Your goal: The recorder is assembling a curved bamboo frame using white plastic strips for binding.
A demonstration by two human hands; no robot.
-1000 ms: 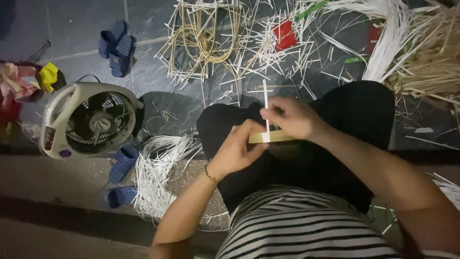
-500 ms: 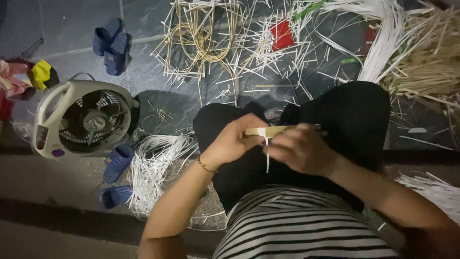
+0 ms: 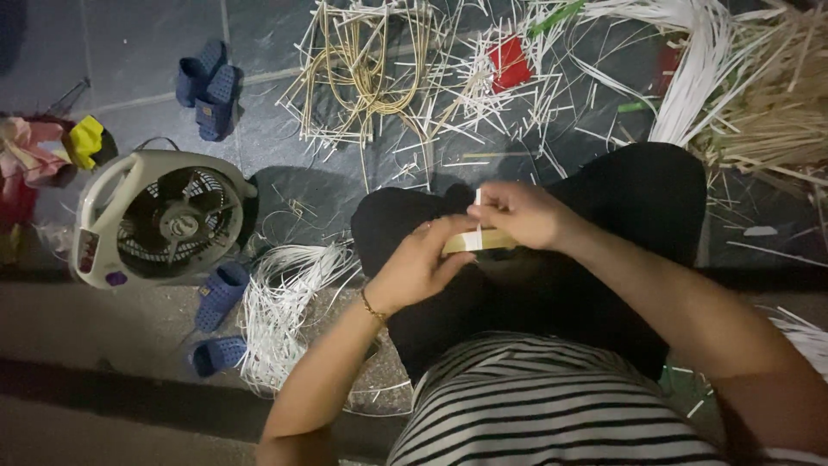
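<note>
Dark floor tiles (image 3: 138, 52) are littered with cut white strips (image 3: 285, 302), a coil of cane (image 3: 366, 73) and a red scrap (image 3: 509, 63). Over the lap, a short yellow stick (image 3: 483, 242) is held level between both hands. The left hand (image 3: 418, 267) is closed around its near end; the right hand (image 3: 517, 214) is closed on the far end, pinching a thin white strip (image 3: 477, 216) that crosses the stick upright. A white fan (image 3: 159, 216) lies at the left, with blue slippers (image 3: 220, 298) beside it.
</note>
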